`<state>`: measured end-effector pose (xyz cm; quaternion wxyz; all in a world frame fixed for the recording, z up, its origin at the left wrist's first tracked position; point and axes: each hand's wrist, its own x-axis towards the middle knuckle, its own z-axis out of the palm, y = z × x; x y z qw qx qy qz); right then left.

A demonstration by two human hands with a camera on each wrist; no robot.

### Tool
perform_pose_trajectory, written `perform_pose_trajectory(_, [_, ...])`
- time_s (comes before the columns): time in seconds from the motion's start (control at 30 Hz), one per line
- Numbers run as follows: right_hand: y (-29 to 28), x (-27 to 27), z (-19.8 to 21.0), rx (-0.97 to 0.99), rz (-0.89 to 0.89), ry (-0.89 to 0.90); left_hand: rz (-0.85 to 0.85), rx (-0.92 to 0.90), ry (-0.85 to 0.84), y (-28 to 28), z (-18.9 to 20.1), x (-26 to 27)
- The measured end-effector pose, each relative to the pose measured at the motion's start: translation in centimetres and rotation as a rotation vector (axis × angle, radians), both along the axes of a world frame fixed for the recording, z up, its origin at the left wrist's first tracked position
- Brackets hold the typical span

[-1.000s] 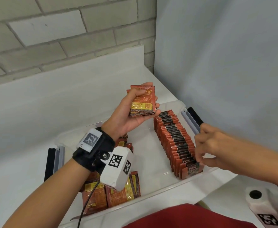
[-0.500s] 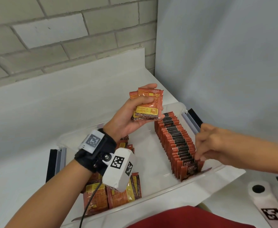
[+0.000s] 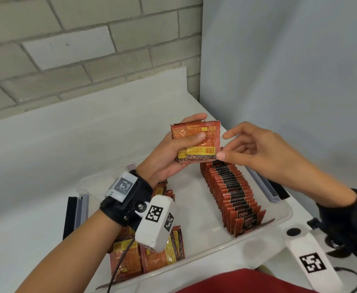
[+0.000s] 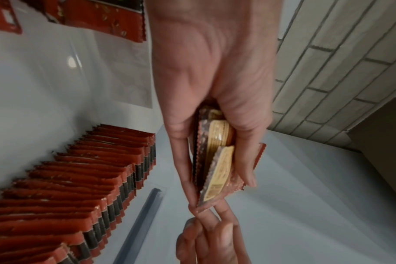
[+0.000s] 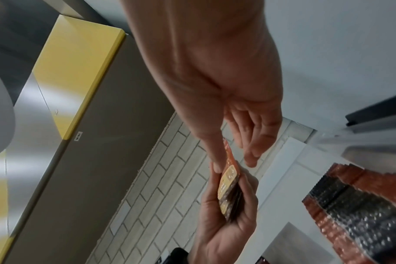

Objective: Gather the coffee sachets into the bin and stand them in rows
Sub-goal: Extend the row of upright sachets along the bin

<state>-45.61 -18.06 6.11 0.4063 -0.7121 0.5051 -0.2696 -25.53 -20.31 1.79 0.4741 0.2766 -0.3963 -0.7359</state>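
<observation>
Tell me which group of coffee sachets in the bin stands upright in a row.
The row of sachets along the bin's right side stands on edge; the sachets at the left lie flat in a loose pile.

Background here is a painted grey brick wall point(image 3: 84, 39) meeting a plain pale wall point(image 3: 289, 70) at the corner. Everything sits on a white table point(image 3: 46, 149) with a raised white back edge. There's a red cloth thing point(image 3: 236, 282) right at the near edge, can't tell what it is. From the right wrist view you also get a yellow-edged panel point(image 5: 77, 71) next to a grey-brown surface point(image 5: 106, 142).
</observation>
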Motion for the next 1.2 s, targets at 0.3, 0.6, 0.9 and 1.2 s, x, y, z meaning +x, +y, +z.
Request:
perform_pose_trajectory(0.3, [-0.3, 0.2, 0.2, -0.074, -0.062, -0.248, -0.058, 0.13, -0.012, 0.1, 0.0, -0.1])
perform_pose_trajectory(0.6, [0.2, -0.4, 0.7, -0.269, -0.015, -0.196, -0.154, 0.145, 0.028, -0.1, -0.4, -0.1])
perform_pose_trajectory(0.9, [-0.3, -0.1, 0.1, -0.155, -0.108, -0.23, 0.022, 0.024, 0.09, -0.1, -0.2, -0.4])
perform_pose_trajectory(1.2, [1.1, 1.1, -0.4, 0.222, -0.097, -0.438, 0.189, -0.023, 0.101, 0.0, 0.2, -0.5])
